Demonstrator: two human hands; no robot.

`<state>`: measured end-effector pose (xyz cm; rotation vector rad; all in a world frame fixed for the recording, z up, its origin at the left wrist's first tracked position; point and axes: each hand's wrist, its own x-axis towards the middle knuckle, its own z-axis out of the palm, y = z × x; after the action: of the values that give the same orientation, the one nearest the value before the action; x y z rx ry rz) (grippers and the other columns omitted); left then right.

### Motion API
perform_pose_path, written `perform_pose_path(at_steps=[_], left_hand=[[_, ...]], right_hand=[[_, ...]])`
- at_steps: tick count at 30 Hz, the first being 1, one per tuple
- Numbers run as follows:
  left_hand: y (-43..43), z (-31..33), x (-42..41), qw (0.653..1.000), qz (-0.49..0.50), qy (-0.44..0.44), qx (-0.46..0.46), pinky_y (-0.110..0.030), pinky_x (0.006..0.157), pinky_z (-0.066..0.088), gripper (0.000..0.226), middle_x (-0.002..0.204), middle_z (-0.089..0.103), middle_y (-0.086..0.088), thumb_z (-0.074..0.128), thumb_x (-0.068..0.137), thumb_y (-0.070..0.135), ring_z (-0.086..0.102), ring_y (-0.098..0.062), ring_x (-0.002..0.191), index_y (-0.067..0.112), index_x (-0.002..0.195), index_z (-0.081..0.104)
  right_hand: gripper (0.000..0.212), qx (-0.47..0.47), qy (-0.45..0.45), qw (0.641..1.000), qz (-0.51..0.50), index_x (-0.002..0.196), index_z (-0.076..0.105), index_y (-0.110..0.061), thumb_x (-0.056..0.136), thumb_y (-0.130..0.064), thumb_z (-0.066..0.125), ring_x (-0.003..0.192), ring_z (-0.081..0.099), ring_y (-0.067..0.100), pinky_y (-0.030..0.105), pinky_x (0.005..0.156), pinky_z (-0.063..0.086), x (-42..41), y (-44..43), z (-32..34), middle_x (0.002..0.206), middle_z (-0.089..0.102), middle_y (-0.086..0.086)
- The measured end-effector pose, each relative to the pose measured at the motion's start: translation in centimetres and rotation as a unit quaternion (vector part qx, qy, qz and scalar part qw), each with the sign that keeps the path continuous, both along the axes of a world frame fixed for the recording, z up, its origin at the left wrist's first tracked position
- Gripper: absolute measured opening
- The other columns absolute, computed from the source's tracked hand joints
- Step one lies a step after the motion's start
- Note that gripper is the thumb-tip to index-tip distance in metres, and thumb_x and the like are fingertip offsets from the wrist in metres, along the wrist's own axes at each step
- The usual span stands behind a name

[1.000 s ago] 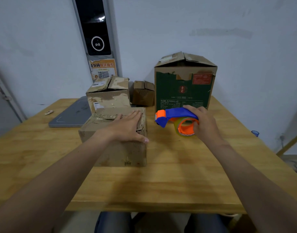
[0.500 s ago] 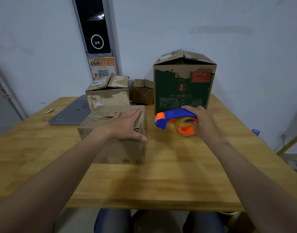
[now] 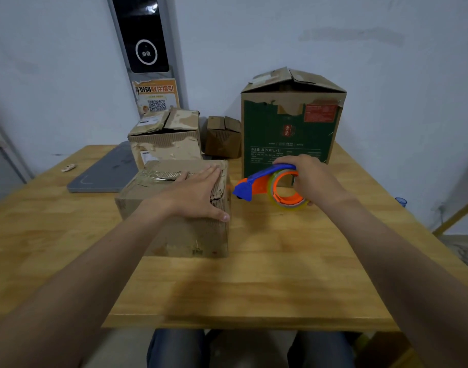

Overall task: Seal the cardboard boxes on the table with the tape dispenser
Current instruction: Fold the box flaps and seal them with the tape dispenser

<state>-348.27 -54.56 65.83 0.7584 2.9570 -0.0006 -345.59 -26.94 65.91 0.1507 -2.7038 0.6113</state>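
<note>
Boxes crowd the wooden desk [image 3: 293,274]: a tall green-printed box [image 3: 288,128] at the back, and just left of it the worn box [image 3: 174,229] being sealed. Pressed flat on that box's top, the left hand [image 3: 195,193] has its fingers spread, gripping nothing. Between the two boxes, the right hand [image 3: 312,179] wraps the tape dispenser [image 3: 264,185], whose blue nose has dipped and edged nearer the worn box's right edge since a moment ago; taping looks about to begin.
</note>
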Motion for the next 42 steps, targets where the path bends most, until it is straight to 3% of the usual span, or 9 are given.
perform_pose_path(at_steps=[6,13,16,20,24,28,34,38,42], left_hand=[[0.1,0.1,0.2,1.000,-0.001,0.006,-0.001,-0.049,0.126,-0.002,0.127,0.169,-0.016,0.001,0.063,0.079,0.076,-0.008,-0.013,0.156,0.017,0.161,-0.013],[0.1,0.3,0.6,1.000,-0.001,0.008,0.001,-0.048,0.126,-0.003,0.126,0.170,-0.013,0.001,0.063,0.079,0.076,-0.006,-0.013,0.156,0.015,0.161,-0.011],[0.2,0.3,0.7,1.000,0.001,0.012,0.003,-0.048,0.126,-0.004,0.126,0.170,-0.012,0.001,0.064,0.079,0.075,-0.006,-0.013,0.156,0.016,0.162,-0.011],[0.3,0.2,0.4,1.000,0.000,0.011,0.003,-0.050,0.126,-0.002,0.126,0.170,-0.013,0.002,0.064,0.079,0.076,-0.005,-0.014,0.156,0.017,0.161,-0.012],[0.1,0.0,0.1,1.000,-0.001,0.007,0.009,-0.049,0.126,-0.003,0.126,0.170,-0.014,0.003,0.063,0.079,0.077,-0.006,-0.012,0.156,0.018,0.161,-0.012],[0.2,-0.1,0.0,1.000,-0.003,0.016,-0.005,-0.048,0.126,-0.001,0.124,0.170,-0.014,0.002,0.059,0.080,0.079,-0.004,-0.014,0.156,0.018,0.161,-0.013],[0.7,0.0,0.5,0.998,0.007,0.047,-0.046,-0.048,0.127,0.006,0.124,0.170,-0.011,-0.003,0.055,0.081,0.080,-0.002,-0.019,0.157,0.014,0.161,-0.013],[1.0,-0.5,1.0,0.996,0.044,0.061,-0.057,-0.050,0.127,0.008,0.122,0.170,-0.006,-0.013,0.053,0.083,0.080,-0.002,-0.030,0.157,0.012,0.161,-0.011],[1.6,-1.2,1.8,0.995,0.064,0.081,-0.016,-0.050,0.126,0.008,0.113,0.170,0.002,-0.015,0.045,0.086,0.081,0.002,-0.030,0.157,0.011,0.162,-0.001]], right_hand=[[0.054,0.024,-0.017,1.000,0.003,0.134,0.060,-0.036,0.092,-0.003,0.061,0.088,0.052,0.016,0.032,0.072,0.046,0.4,-0.5,1.2,0.115,0.058,-0.001],[0.054,0.068,-0.048,0.997,0.002,0.133,0.060,-0.032,0.089,0.000,0.061,0.060,0.046,0.008,0.029,0.060,0.047,1.2,-1.6,3.8,0.101,0.049,-0.004],[0.060,0.100,-0.055,0.993,-0.007,0.134,0.059,-0.035,0.088,0.004,0.058,0.063,0.053,0.012,0.027,0.052,0.047,0.6,-1.8,4.3,0.103,0.055,-0.002],[0.050,0.219,-0.067,0.973,-0.024,0.122,0.064,-0.042,0.090,-0.004,0.056,0.083,0.062,0.025,0.042,0.069,0.058,-0.2,-1.4,3.3,0.109,0.065,0.003],[0.050,0.093,-0.147,0.982,-0.071,0.122,0.063,-0.039,0.093,0.001,0.051,0.062,0.065,0.024,0.036,0.044,0.056,-0.4,1.2,0.8,0.105,0.063,0.005],[0.044,-0.040,-0.223,0.966,-0.123,0.128,0.057,-0.022,0.093,0.004,0.053,0.057,0.071,0.032,0.037,0.044,0.057,-0.8,3.5,-2.3,0.108,0.060,0.015],[0.014,-0.101,-0.306,0.934,-0.157,0.109,0.054,-0.003,0.095,-0.005,0.057,0.058,0.068,0.033,0.034,0.039,0.053,-0.4,4.2,-6.8,0.103,0.058,0.019],[0.044,-0.127,-0.308,0.932,-0.145,0.115,0.055,-0.006,0.096,-0.046,0.061,0.080,0.066,0.031,0.040,0.052,0.061,-0.3,4.0,-8.1,0.115,0.060,0.014],[0.093,-0.119,-0.328,0.930,-0.118,0.140,0.043,-0.016,0.073,-0.075,0.069,0.105,0.057,0.029,0.039,0.059,0.061,1.0,3.2,-7.3,0.137,0.049,0.007]])
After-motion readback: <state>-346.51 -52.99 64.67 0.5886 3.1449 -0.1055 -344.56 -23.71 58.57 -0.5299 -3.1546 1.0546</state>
